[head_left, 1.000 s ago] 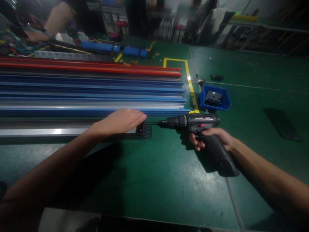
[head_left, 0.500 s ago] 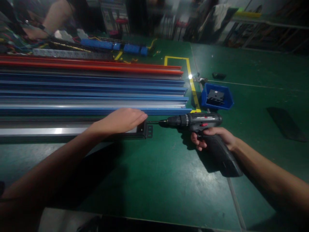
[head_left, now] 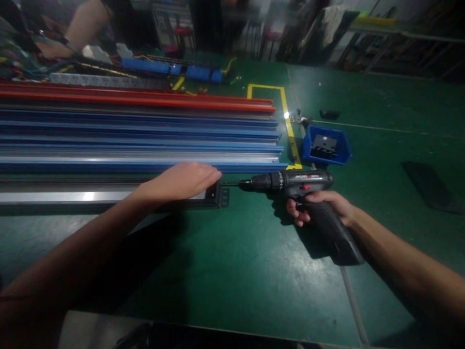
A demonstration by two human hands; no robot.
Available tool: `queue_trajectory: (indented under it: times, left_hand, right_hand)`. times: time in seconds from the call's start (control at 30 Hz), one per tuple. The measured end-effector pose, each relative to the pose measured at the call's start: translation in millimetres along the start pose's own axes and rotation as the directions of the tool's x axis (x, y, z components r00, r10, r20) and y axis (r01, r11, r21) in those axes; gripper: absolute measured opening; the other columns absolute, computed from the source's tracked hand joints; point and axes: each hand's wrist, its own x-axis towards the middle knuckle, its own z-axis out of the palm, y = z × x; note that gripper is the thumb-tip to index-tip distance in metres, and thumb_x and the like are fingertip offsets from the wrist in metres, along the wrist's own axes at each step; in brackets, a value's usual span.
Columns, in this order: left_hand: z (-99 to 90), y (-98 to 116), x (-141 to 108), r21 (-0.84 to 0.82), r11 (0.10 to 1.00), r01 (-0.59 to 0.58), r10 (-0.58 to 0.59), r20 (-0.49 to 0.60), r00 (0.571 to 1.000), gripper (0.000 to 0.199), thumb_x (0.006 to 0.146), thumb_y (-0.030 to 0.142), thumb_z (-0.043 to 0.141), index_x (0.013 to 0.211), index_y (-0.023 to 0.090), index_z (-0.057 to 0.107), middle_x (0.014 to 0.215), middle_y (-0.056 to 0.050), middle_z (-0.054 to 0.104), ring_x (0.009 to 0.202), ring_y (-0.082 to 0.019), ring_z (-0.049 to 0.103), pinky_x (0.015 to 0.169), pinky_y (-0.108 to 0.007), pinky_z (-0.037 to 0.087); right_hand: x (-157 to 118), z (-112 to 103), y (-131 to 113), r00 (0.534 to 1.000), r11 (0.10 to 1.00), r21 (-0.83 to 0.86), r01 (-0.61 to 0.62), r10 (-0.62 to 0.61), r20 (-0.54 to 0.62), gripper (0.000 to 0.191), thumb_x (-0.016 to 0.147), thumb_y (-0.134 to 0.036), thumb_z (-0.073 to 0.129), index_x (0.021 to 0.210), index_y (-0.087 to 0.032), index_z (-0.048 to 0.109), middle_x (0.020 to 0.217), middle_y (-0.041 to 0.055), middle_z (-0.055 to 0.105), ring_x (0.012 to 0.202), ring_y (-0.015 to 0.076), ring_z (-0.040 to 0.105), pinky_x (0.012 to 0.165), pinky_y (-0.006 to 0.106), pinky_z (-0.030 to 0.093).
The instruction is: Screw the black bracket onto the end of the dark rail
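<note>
My right hand point(head_left: 319, 206) is wrapped round the grip of a black cordless drill point(head_left: 308, 180), which points left. Its long bit point(head_left: 230, 183) reaches the black end piece point(head_left: 219, 195) of a dark and silver metal profile point(head_left: 87, 196). Over that end of the profile lies my left hand point(head_left: 189, 180), its fingers together and curled over the top and far side. The slotted tab of the end piece sticks out to the right, just below the bit. My left fingertips are next to the bit's tip.
Blue profiles point(head_left: 145, 140) and red profiles point(head_left: 145, 99) lie behind my left hand. A blue bin point(head_left: 345, 154) with dark plates stands behind the drill. Another person's arm point(head_left: 85, 26) is among wires at the back left. A dark flat object point(head_left: 430, 186) lies at right.
The drill has shifted very slightly to the left. My left hand has stayed on the profile's end.
</note>
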Motion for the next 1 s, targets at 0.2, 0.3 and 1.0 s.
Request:
queue_trajectory:
  times: [0.2,0.3,1.0]
  left_hand:
    - [-2.4,1.9,-0.5,-0.008,1.000,0.001,-0.001,0.014,1.000,0.055,0.111,0.044,0.023,0.104,0.018,0.071,0.104,-0.008,0.075,0.087,-0.021,0.068,0.078,-0.033,0.048]
    - [-2.4,2.3,-0.4,-0.028,0.999,0.018,-0.018,0.005,1.000,0.056,0.110,0.046,0.023,0.103,0.018,0.072,0.103,-0.007,0.075,0.086,-0.021,0.067,0.078,-0.032,0.048]
    - [2.7,-2.3,0.4,-0.007,1.000,0.000,0.000,-0.004,1.000,0.055,0.112,0.046,0.025,0.110,0.018,0.072,0.107,-0.007,0.076,0.093,-0.023,0.070,0.083,-0.035,0.050]
  right_hand:
    - [0.7,-0.2,0.9,1.000,0.999,0.036,0.002,-0.003,0.030,0.031,0.092,-0.027,0.073,0.113,-0.005,0.070,0.101,0.0121,0.073,0.080,0.0150,0.070,0.087,0.033,0.061]
    - [0.9,-1.5,1.3,0.999,0.999,0.041,0.017,-0.019,0.046,0.030,0.093,-0.025,0.071,0.114,-0.004,0.070,0.102,0.0128,0.073,0.081,0.0156,0.070,0.087,0.034,0.061]
    - [2.1,-2.9,0.7,0.992,0.995,0.097,0.011,-0.023,0.120,0.029,0.097,-0.021,0.065,0.117,-0.001,0.068,0.105,0.0153,0.073,0.086,0.0166,0.073,0.091,0.035,0.061]
